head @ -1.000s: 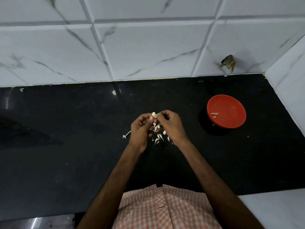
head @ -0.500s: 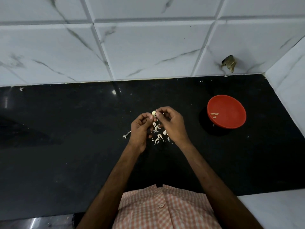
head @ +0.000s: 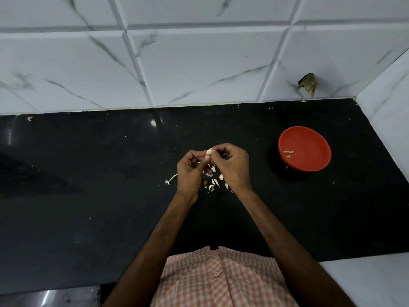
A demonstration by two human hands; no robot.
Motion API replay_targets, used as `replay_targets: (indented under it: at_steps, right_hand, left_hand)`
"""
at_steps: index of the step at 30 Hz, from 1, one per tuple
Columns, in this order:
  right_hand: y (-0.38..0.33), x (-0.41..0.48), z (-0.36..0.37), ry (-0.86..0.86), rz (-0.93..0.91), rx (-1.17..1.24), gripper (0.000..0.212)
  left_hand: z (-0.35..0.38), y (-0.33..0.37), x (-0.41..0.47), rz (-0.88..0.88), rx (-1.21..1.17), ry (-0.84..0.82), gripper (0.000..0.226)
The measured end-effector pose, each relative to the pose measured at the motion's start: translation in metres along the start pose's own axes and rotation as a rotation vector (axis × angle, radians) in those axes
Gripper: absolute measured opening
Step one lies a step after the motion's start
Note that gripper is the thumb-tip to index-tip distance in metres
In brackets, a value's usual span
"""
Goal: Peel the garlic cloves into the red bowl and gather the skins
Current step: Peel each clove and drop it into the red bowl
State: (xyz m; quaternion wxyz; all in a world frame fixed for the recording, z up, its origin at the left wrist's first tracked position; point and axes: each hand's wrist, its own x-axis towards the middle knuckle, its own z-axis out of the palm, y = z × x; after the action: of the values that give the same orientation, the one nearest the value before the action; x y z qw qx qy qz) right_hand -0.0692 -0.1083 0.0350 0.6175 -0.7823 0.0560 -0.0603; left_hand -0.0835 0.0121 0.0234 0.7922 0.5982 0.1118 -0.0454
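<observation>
Clove (head: 208, 152) was held above the counter (head: 110, 173), well left of the bowl (head: 309, 140). Left hand (head: 191, 171) pinched its near end; right hand (head: 232, 167) pinched the far end, likely on skin.

Long axis ran roughly away from the person, toward the wall; which end was the tip, too small to tell.

Risks: the small clove could slip from the pinch and drop among the skins (head: 213, 183) below. The wrists hung close over that litter and could scatter it wider.
</observation>
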Motion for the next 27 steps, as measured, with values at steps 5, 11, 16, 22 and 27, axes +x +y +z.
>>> replay_targets:
  at_steps: [5, 11, 16, 22, 27]
  right_hand:
    - [-0.002, 0.000, 0.001, 0.008, 0.001, -0.007, 0.006]
    - [-0.001, -0.001, 0.004, 0.020, 0.024, 0.005, 0.006]
    - [0.000, -0.002, 0.012, 0.076, -0.015, -0.089, 0.006]
    - [-0.004, -0.001, 0.018, 0.128, -0.043, -0.154, 0.004]
    - [-0.005, -0.001, 0.016, 0.077, -0.066, -0.154, 0.008]
  left_hand:
    - [0.000, 0.000, -0.002, 0.018, -0.018, -0.015, 0.013]
    - [0.000, -0.002, -0.002, 0.039, -0.040, -0.020, 0.005]
    - [0.004, -0.002, -0.004, 0.086, -0.021, 0.041, 0.008]
    - [0.007, -0.006, -0.002, 0.160, 0.037, 0.074, 0.015]
    - [0.005, -0.005, -0.002, 0.090, -0.066, 0.050, 0.011]
